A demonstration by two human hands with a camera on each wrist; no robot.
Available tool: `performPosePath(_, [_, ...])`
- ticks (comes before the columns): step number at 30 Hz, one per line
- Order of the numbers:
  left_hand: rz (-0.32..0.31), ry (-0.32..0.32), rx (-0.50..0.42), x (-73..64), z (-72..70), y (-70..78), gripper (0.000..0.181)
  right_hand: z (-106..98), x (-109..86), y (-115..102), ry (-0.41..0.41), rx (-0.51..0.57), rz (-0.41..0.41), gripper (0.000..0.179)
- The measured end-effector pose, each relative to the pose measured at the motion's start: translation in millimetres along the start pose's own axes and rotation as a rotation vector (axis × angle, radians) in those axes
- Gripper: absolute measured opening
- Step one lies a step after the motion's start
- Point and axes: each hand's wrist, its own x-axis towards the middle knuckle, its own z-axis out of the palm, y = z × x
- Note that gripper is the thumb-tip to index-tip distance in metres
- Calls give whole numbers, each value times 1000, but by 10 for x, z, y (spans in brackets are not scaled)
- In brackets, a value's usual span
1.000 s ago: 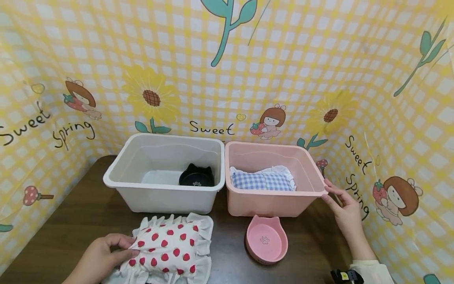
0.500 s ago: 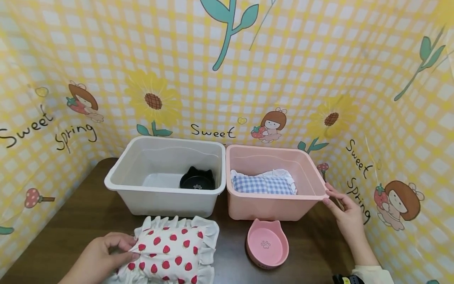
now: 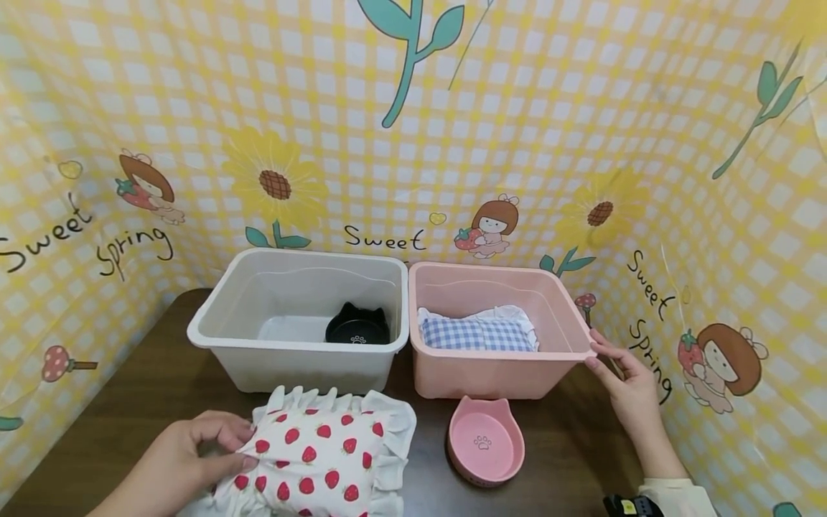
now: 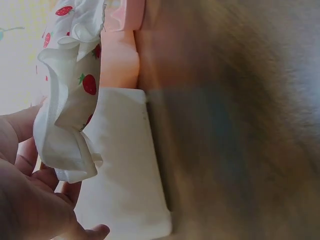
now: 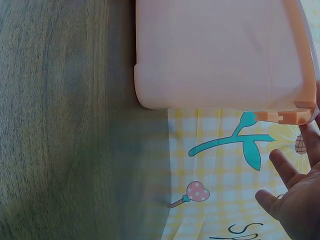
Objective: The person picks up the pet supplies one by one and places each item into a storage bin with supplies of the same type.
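My left hand (image 3: 181, 456) pinches the left edge of a white, frilled cushion with red strawberries (image 3: 316, 459), low in the head view. In the left wrist view the cushion (image 4: 87, 107) shows raised above the table, its ruffle beside my fingers. My right hand (image 3: 629, 388) holds the front right corner of a pink bin's rim (image 3: 491, 354) between thumb and fingers; its other fingers (image 5: 285, 167) spread loosely below the rim in the right wrist view. A blue gingham cushion (image 3: 478, 334) lies in that bin. A pink cat-eared bowl (image 3: 484, 452) sits in front of it.
A white bin (image 3: 297, 370) stands directly left of the pink one, with a black cat-eared bowl (image 3: 355, 323) in its right end. Both stand on a dark wood table (image 3: 123, 431). A yellow checked cloth (image 3: 362, 179) with cartoon prints encloses the back and sides.
The strawberry cushion has shifted to the right and tilted up a little in my left hand. My right hand stays at the pink bin's corner.
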Motion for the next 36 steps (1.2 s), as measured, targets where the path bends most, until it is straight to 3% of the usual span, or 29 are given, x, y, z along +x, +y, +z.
performPosePath(10, [123,67,0,26,-82,255,26,8,3,28,1,10,39,29])
performPosePath(18, [170,75,-19,81,-158,425,25,32,-26,-197,-1,31,30,28])
performPosePath(21, [195,85,-29,116,-191,500,26,31,-19,-176,5,32,36,28])
performPosePath(27, [169,76,-15,207,-297,700,22,13,23,7,10,39,47,29])
performPosePath(36, [158,67,-26,382,-404,1035,19,10,22,37,17,50,49,29])
